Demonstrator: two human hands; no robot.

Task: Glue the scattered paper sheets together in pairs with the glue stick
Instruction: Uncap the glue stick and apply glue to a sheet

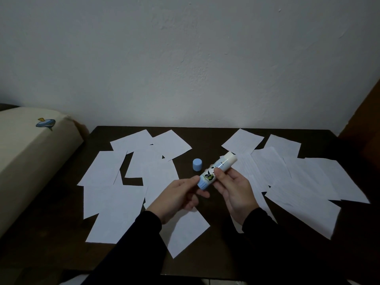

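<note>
Left hand: pinches blue base of glue stick.
Right hand: grips its barrel, uncapped tip pointing away.
Cap: on bench, just beyond hands.
Paper sheets: scattered either side.
Tip: twist base gently, exposing little glue.

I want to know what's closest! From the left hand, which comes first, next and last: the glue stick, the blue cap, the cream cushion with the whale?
1. Glue stick: the left hand grips its blue base.
2. Blue cap: standing on the table just beyond the hand.
3. Cream cushion: far off at the left, beside the table.
</note>
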